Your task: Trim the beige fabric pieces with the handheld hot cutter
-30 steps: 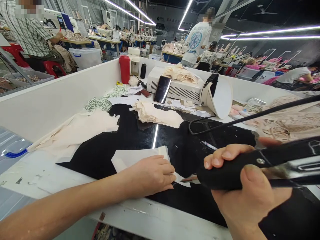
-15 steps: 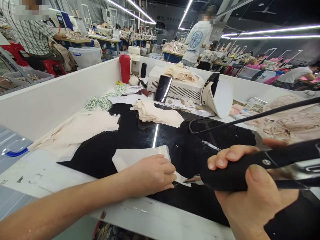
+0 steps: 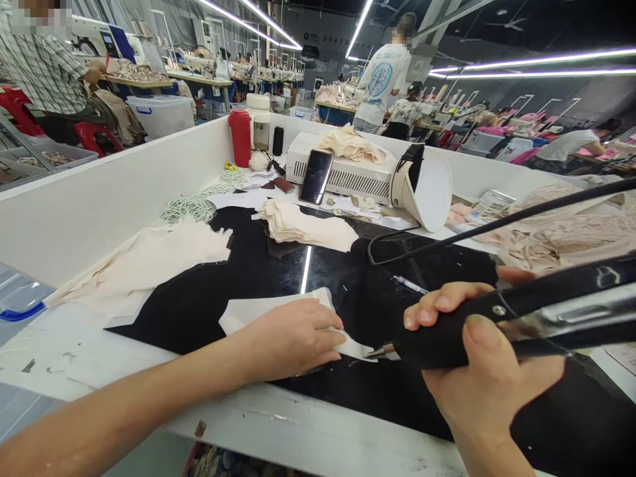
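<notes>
My left hand (image 3: 291, 336) lies flat, palm down, on a white piece of fabric (image 3: 258, 309) spread over the black glossy work surface (image 3: 213, 298). My right hand (image 3: 477, 377) grips the black handle of a corded cutting tool (image 3: 501, 318). Its small metal tip (image 3: 377, 351) points left and touches the right edge of the white piece, just beyond my left fingertips. The tool's black cable (image 3: 497, 228) loops back over the table.
Cream fabric stacks (image 3: 303, 225) and a larger cream pile (image 3: 149, 258) lie behind. A white machine box (image 3: 348, 173) with a phone (image 3: 318, 176) leaning on it, a red flask (image 3: 240, 138) and a white cone-shaped stand (image 3: 427, 189) stand farther back. People work at other tables.
The view shifted slightly. My hands and the tool stay at the edge of the white piece, with the tip edging a little along it.
</notes>
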A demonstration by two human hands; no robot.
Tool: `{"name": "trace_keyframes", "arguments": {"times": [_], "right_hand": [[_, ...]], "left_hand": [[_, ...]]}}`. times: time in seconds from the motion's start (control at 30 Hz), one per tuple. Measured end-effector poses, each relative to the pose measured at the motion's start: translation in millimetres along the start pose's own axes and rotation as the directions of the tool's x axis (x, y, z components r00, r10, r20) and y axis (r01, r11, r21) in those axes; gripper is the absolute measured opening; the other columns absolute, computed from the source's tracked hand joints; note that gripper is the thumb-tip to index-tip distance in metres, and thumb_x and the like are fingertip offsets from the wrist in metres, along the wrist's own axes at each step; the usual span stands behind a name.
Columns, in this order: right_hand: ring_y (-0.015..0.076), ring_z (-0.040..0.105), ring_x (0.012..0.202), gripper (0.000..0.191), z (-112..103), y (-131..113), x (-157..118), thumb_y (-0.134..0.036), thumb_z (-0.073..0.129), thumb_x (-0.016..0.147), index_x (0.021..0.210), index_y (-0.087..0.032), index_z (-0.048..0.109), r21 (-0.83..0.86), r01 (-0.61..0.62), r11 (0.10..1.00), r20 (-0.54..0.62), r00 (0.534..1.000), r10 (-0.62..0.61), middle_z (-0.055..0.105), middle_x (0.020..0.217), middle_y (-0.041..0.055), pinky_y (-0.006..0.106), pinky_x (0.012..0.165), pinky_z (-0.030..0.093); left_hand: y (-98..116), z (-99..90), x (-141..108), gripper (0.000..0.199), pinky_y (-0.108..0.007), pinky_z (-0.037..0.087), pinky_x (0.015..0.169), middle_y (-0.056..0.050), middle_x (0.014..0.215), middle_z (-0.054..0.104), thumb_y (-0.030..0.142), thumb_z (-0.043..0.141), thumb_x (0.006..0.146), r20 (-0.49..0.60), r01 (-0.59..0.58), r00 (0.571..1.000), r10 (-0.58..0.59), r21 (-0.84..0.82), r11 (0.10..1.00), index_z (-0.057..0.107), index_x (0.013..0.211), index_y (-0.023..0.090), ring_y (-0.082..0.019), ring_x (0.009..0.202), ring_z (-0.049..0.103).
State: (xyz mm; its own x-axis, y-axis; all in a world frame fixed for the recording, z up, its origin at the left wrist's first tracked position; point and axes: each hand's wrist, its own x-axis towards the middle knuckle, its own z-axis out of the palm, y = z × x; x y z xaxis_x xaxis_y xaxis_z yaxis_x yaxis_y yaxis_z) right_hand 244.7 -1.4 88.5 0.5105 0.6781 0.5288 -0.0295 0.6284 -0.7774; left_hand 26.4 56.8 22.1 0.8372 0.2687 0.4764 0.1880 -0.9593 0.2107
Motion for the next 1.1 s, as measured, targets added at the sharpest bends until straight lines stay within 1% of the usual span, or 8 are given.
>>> {"name": "trace_keyframes", "arguments": {"times": [0.2, 0.37, 0.53, 0.67, 0.8, 0.9, 1.0, 1.1], "right_hand": [[0.0174, 0.067, 0.056, 0.051, -13, 24, 26, -0.029, 0.098, 0.078, 0.120, -0.033, 0.069, -0.073, 0.046, 0.996, -0.074, 0.996, -0.051, 0.074, 0.078, -0.0101, 0.033, 0.051, 0.061], [0.0132, 0.067, 0.057, 0.048, -9, 38, 39, -0.040, 0.101, 0.079, 0.110, -0.030, 0.066, -0.071, 0.077, 0.995, -0.095, 0.992, -0.084, 0.073, 0.081, -0.0102, 0.029, 0.053, 0.060], [0.0127, 0.068, 0.057, 0.045, 3, 37, 31, -0.041, 0.099, 0.086, 0.114, -0.029, 0.066, -0.018, 0.066, 0.998, -0.025, 0.997, -0.067, 0.074, 0.084, -0.0102, 0.029, 0.055, 0.062], [0.0129, 0.069, 0.057, 0.046, 11, 38, 23, -0.039, 0.100, 0.087, 0.115, -0.029, 0.064, 0.019, 0.046, 0.999, 0.000, 0.999, -0.046, 0.075, 0.083, -0.0097, 0.028, 0.054, 0.063], [0.0126, 0.067, 0.057, 0.038, 21, 43, 22, -0.033, 0.096, 0.087, 0.105, -0.029, 0.063, 0.032, 0.041, 0.999, -0.020, 0.999, -0.041, 0.075, 0.083, -0.0095, 0.028, 0.053, 0.062], [0.0138, 0.067, 0.058, 0.037, 28, 46, 23, -0.031, 0.095, 0.084, 0.104, -0.030, 0.063, 0.053, 0.032, 0.998, -0.038, 0.999, -0.030, 0.075, 0.084, -0.0090, 0.029, 0.051, 0.062], [0.0147, 0.066, 0.059, 0.036, 34, 47, 22, -0.033, 0.093, 0.085, 0.102, -0.031, 0.062, 0.030, 0.014, 0.999, -0.021, 1.000, -0.013, 0.073, 0.083, -0.0075, 0.031, 0.053, 0.062], [0.0152, 0.064, 0.061, 0.033, 37, 47, 20, -0.033, 0.090, 0.087, 0.104, -0.031, 0.061, -0.015, 0.001, 1.000, -0.002, 1.000, -0.001, 0.070, 0.083, -0.0068, 0.033, 0.058, 0.061]], "left_hand": [[-16, -10.0, -4, 0.027, -0.037, 0.065, 0.101, -0.010, 0.117, 0.084, 0.021, 0.058, 0.122, 0.035, 0.094, 0.995, -0.094, 0.001, 0.996, 0.082, 0.110, 0.016, -0.023, 0.107, 0.080], [-7, -11.5, -7, 0.023, -0.033, 0.064, 0.094, -0.008, 0.113, 0.081, 0.013, 0.061, 0.117, 0.082, 0.156, 0.984, -0.157, 0.021, 0.987, 0.082, 0.111, 0.018, -0.022, 0.104, 0.077], [10, -17.8, -9, 0.023, -0.028, 0.058, 0.079, -0.002, 0.103, 0.078, 0.016, 0.064, 0.114, 0.174, 0.315, 0.937, -0.303, -0.044, 0.948, 0.081, 0.099, 0.020, -0.018, 0.087, 0.076], [7, -30.5, -2, 0.026, -0.026, 0.053, 0.069, 0.001, 0.092, 0.074, 0.020, 0.067, 0.114, 0.279, 0.399, 0.887, -0.368, -0.060, 0.915, 0.077, 0.090, 0.021, -0.015, 0.075, 0.073], [-15, -33.1, 13, 0.007, -0.035, 0.063, 0.100, -0.005, 0.117, 0.081, 0.018, 0.071, 0.114, 0.222, 0.311, 0.930, -0.292, -0.054, 0.949, 0.077, 0.118, 0.020, -0.025, 0.112, 0.079], [-32, -27.6, 26, 0.028, -0.043, 0.061, 0.118, -0.010, 0.139, 0.079, 0.021, 0.081, 0.110, 0.233, 0.270, 0.946, -0.226, -0.177, 0.947, 0.070, 0.135, 0.019, -0.028, 0.132, 0.076], [-40, -23.9, 37, 0.042, -0.053, 0.054, 0.129, -0.011, 0.146, 0.077, 0.027, 0.090, 0.105, 0.345, 0.339, 0.904, -0.253, -0.217, 0.916, 0.067, 0.140, 0.022, -0.031, 0.138, 0.074], [-39, -25.2, 43, 0.046, -0.068, 0.034, 0.142, -0.010, 0.146, 0.076, 0.029, 0.095, 0.101, 0.479, 0.402, 0.832, -0.279, -0.175, 0.899, 0.067, 0.136, 0.023, -0.034, 0.150, 0.068]]}}
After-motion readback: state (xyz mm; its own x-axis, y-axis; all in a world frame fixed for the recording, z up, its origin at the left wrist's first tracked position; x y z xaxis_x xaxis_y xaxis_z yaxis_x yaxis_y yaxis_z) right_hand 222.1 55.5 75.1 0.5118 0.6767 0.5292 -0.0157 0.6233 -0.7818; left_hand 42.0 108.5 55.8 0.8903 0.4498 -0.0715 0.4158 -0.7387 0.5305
